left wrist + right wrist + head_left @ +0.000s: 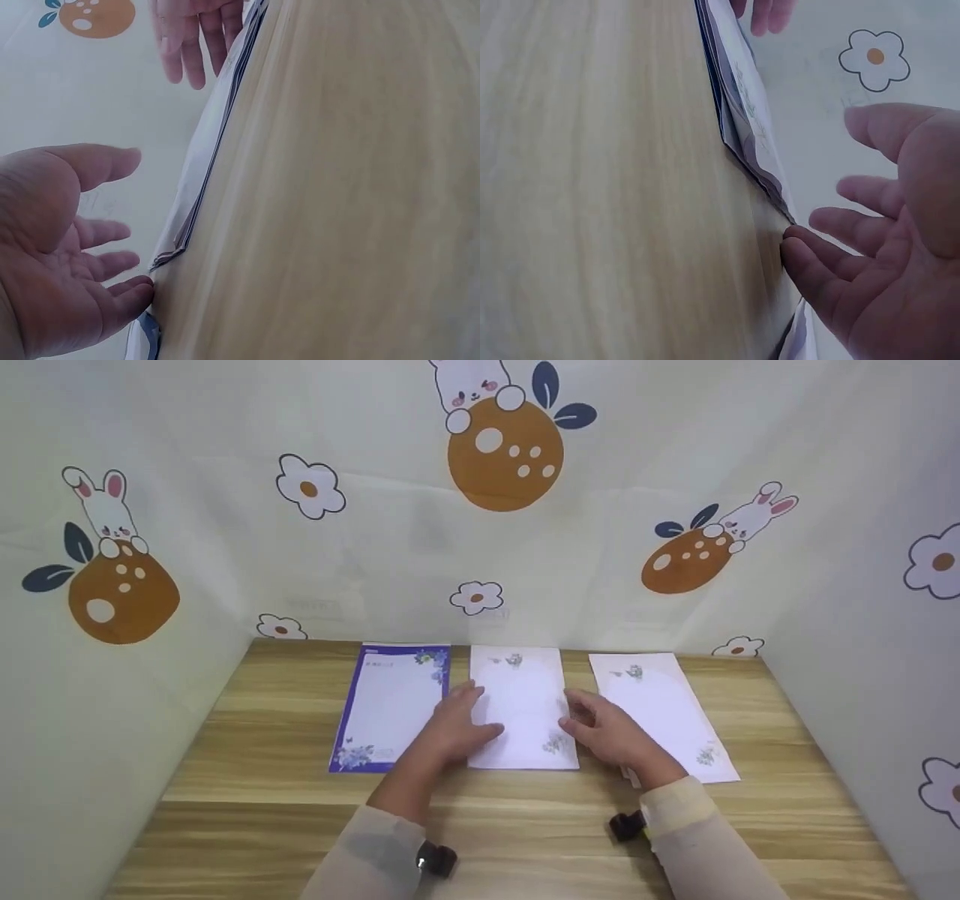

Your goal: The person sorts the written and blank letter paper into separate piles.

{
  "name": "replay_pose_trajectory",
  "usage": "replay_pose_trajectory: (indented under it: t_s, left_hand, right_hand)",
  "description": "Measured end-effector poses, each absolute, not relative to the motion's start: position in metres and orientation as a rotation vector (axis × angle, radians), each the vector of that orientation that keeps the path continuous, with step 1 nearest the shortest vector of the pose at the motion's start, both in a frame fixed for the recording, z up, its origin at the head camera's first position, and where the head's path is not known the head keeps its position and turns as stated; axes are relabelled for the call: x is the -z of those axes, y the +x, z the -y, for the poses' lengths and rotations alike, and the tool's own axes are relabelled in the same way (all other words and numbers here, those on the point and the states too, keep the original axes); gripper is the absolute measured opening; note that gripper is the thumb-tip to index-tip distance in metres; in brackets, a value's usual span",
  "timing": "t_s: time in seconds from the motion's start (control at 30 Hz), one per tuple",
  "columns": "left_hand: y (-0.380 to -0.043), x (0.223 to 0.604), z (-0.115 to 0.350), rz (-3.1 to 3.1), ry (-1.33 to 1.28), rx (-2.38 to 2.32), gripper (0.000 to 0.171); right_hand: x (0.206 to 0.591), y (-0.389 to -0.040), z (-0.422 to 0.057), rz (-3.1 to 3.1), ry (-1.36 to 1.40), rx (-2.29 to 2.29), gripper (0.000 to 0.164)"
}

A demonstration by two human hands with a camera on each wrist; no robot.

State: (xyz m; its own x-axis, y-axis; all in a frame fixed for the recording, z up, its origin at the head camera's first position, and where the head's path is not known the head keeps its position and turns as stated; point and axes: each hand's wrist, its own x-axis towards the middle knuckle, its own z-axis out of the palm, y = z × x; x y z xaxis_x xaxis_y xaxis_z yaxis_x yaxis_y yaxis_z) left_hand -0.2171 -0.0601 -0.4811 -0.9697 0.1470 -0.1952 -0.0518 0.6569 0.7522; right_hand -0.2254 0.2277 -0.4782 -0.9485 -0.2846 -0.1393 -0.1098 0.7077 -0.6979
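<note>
A thin stack of white floral letter paper lies in the middle of the table. At its left edge is my left hand, fingers spread and relaxed, with the thumb reaching over the paper. My right hand stands at the right edge with loosely bent fingers and nothing in its grasp. From the right wrist view, several layers and a dark bottom sheet show along the stack's edge, and the fingertips are right by its corner. In the left wrist view the left palm faces the stack.
To the left lies a purple-bordered sheet with blue flowers. Another white floral sheet lies to the right, partly under the right forearm. The wooden table is enclosed by a pale printed curtain behind and at both sides.
</note>
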Motion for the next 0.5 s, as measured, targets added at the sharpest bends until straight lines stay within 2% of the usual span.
replay_pose_trajectory:
  t_s: [0.23, 0.5]
  left_hand:
    - [-0.211, 0.483, 0.063, -2.645, 0.348, -0.938, 0.086]
    - [-0.206, 0.484, 0.063, -2.654, 0.424, -0.763, 0.086]
  right_hand:
    - [0.477, -0.217, -0.228, -2.683, -0.605, 0.745, 0.071]
    - [0.48, -0.214, -0.23, -2.689, -0.688, 0.636, 0.069]
